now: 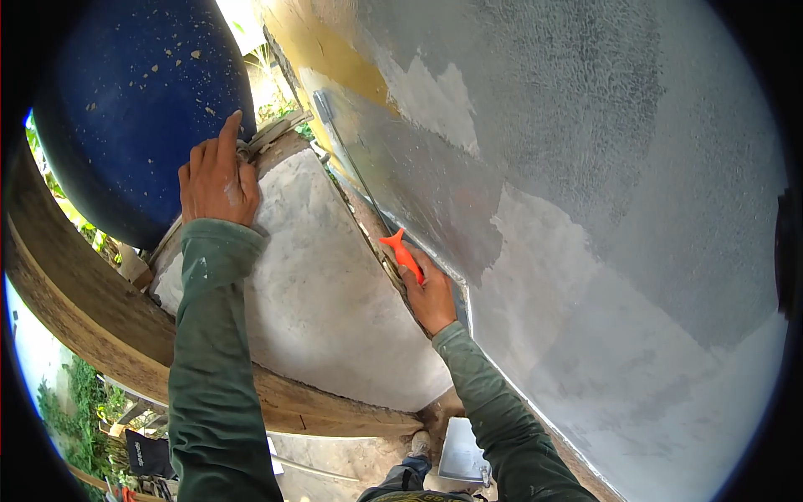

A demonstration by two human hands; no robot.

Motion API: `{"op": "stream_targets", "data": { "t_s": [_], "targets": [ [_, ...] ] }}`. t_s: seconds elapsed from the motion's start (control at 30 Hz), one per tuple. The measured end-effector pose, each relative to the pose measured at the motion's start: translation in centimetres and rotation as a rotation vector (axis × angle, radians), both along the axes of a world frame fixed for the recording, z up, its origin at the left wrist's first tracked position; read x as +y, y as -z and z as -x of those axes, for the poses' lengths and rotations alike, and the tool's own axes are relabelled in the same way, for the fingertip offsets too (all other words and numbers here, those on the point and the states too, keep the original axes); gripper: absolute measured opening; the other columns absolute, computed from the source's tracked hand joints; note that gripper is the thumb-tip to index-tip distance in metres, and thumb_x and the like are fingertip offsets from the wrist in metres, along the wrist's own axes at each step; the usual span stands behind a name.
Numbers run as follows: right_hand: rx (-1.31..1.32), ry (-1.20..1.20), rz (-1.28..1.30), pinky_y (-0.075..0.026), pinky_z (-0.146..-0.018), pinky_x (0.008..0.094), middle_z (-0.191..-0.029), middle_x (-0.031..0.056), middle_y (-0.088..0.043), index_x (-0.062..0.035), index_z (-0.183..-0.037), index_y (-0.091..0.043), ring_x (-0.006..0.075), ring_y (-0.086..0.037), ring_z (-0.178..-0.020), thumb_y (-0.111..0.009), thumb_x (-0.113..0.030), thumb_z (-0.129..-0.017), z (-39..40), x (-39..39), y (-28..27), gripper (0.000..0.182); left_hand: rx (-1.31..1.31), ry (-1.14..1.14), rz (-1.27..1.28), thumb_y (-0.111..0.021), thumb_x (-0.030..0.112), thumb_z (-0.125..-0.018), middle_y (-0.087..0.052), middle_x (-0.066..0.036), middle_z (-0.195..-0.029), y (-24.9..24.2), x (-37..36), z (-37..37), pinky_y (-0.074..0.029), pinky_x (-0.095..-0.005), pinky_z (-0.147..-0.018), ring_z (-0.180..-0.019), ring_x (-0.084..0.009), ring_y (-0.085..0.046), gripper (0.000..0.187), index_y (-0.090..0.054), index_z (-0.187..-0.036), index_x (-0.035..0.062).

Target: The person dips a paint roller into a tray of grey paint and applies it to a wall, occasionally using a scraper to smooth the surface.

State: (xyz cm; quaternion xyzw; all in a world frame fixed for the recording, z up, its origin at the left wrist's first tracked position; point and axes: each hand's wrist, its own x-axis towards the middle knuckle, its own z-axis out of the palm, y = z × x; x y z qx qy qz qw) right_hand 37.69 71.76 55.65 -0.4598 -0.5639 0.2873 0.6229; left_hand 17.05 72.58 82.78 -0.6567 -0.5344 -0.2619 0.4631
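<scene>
My right hand [430,294] is closed around the orange handle of a small paint roller [400,253]. The roller's thin metal rod runs up and left, and its narrow head [324,107] lies against the wall [535,251], near a yellowish patch. That wall is partly coated in grey, with lighter patches. My left hand [219,180] rests at the far edge of the pale ledge [326,276], beside a big blue barrel [159,109]. Its index finger is stretched out against the barrel, while the other fingers bend and their tips are hidden.
A thick curved-looking wooden beam [92,322] crosses along the ledge's near side. Below, a paint tray [462,450] sits on the floor by my shoe [420,443]. A black bag [149,454] is at lower left, with greenery beyond.
</scene>
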Motion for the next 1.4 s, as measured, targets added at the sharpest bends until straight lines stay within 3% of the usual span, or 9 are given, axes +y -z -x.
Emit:
{"op": "stream_targets", "data": {
  "t_s": [0.37, 0.43, 0.63, 1.07, 1.13, 1.17, 1.23, 1.37, 1.4],
  "targets": [
    [-0.028, 0.002, -0.007, -0.049, -0.1, 0.0411, -0.129, 0.0229, -0.065, -0.0074, -0.136, -0.059, 0.0381, -0.063, -0.119, -0.064, -0.021, -0.096, 3.9, 9.6, -1.7, 0.043, -0.01, 0.016, 0.005, -0.051, 0.011, -0.084, -0.064, -0.009, -0.111, 0.0, -0.1, -0.2, -0.043, -0.0438, -0.095, -0.113, -0.0276, -0.056, 0.062, -0.05, -0.146, 0.0159],
    [-0.021, -0.001, -0.005, -0.05, -0.099, 0.0413, -0.128, 0.0229, -0.065, -0.0074, -0.136, -0.058, 0.0386, -0.063, -0.119, -0.064, -0.022, -0.096, 4.3, 10.6, -2.1, 0.043, -0.051, 0.024, 0.025, -0.046, 0.007, -0.085, -0.064, -0.008, -0.112, 0.0, -0.2, -0.3, -0.041, -0.0432, -0.101, -0.111, -0.0268, -0.057, 0.063, -0.049, -0.147, 0.0188],
    [-0.034, -0.014, 0.01, -0.05, -0.098, 0.0428, -0.125, 0.0232, -0.066, -0.0073, -0.136, -0.058, 0.0408, -0.063, -0.117, -0.064, -0.023, -0.096, 4.5, 11.1, -3.1, 0.043, -0.039, 0.035, 0.018, -0.047, 0.01, -0.084, -0.063, -0.008, -0.115, 0.0, -0.2, -0.2, -0.04, -0.0433, -0.101, -0.113, -0.0267, -0.055, 0.064, -0.048, -0.148, 0.0179],
    [0.003, 0.0, 0.002, -0.048, -0.1, 0.0426, -0.124, 0.0221, -0.066, -0.008, -0.135, -0.059, 0.0409, -0.062, -0.117, -0.062, -0.015, -0.095, -1.9, -3.6, -0.2, 0.041, 0.001, -0.005, 0.017, -0.052, 0.012, -0.086, -0.065, -0.008, -0.112, 0.0, 0.1, 0.2, -0.043, -0.0432, -0.093, -0.111, -0.0265, -0.057, 0.061, -0.049, -0.146, 0.0154],
    [0.027, -0.021, 0.05, -0.049, -0.097, 0.0337, -0.123, 0.017, -0.069, -0.006, -0.137, -0.059, 0.0244, -0.067, -0.109, -0.064, -0.017, -0.097, -2.6, -6.1, 0.2, 0.041, 0.001, 0.001, 0.005, -0.053, 0.013, -0.086, -0.065, -0.008, -0.112, 0.0, 0.2, 0.3, -0.043, -0.043, -0.093, -0.11, -0.0259, -0.057, 0.06, -0.049, -0.145, 0.0157],
    [0.026, -0.015, 0.055, -0.049, -0.097, 0.0337, -0.123, 0.017, -0.069, -0.006, -0.137, -0.059, 0.0244, -0.067, -0.109, -0.064, -0.017, -0.097, -3.0, -7.3, 0.4, 0.041, 0.0, 0.007, 0.01, -0.053, 0.013, -0.086, -0.065, -0.008, -0.112, 0.0, 0.2, 0.3, -0.043, -0.043, -0.093, -0.11, -0.0259, -0.057, 0.06, -0.049, -0.145, 0.0157],
    [0.073, -0.034, 0.08, -0.049, -0.095, 0.0305, -0.122, 0.0142, -0.07, -0.0055, -0.137, -0.059, 0.0169, -0.065, -0.106, -0.064, -0.014, -0.097, -3.7, -9.7, 0.7, 0.041, -0.003, 0.008, 0.0, -0.053, 0.013, -0.087, -0.066, -0.008, -0.111, 0.1, 0.2, 0.3, -0.043, -0.043, -0.092, -0.11, -0.0257, -0.057, 0.058, -0.049, -0.145, 0.016],
    [0.005, -0.011, 0.118, -0.048, -0.095, 0.0293, -0.122, 0.0135, -0.07, -0.0062, -0.138, -0.058, 0.0151, -0.064, -0.106, -0.064, -0.011, -0.097, -5.2, -14.1, 2.0, 0.042, -0.05, -0.021, 0.053, -0.048, 0.013, -0.087, -0.066, -0.007, -0.116, 0.0, 0.1, 0.2, -0.042, -0.0432, -0.099, -0.115, -0.025, -0.057, 0.06, -0.05, -0.146, 0.0193],
    [0.019, -0.007, 0.148, -0.05, -0.093, 0.0323, -0.121, 0.0174, -0.069, -0.0057, -0.136, -0.059, 0.0239, -0.067, -0.106, -0.064, -0.014, -0.097, -5.5, -15.3, 2.4, 0.041, -0.035, -0.036, 0.047, -0.048, 0.013, -0.087, -0.066, -0.007, -0.116, 0.0, 0.1, 0.2, -0.042, -0.0428, -0.098, -0.115, -0.0247, -0.057, 0.059, -0.05, -0.146, 0.0191]
  ]
}}
